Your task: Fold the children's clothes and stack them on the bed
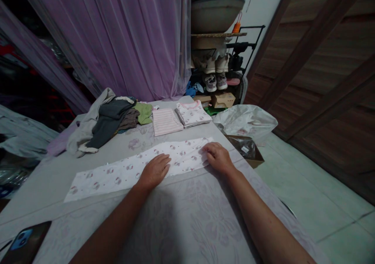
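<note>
A pair of white printed trousers (pixel 117 174), folded lengthwise into a long flat strip, lies across the patterned bed sheet. My left hand (pixel 155 170) rests flat on the middle of it with fingers stretched out. At the strip's right end is my right hand (pixel 217 156), its fingers bent and closed on the cloth; the fingertips are partly hidden. Just beyond the strip sit a folded pink-striped garment (pixel 166 122) and, beside it, a folded white printed shirt (pixel 193 113) with a pink neckline.
A loose heap of dark, grey and green clothes (pixel 113 117) lies at the back left. A phone (pixel 26 242) is at the near left corner. Purple curtains (pixel 125 37) hang behind the bed. Right of the bed stand an open box (pixel 256 158), a white plastic bag (pixel 246 117) and a shoe rack.
</note>
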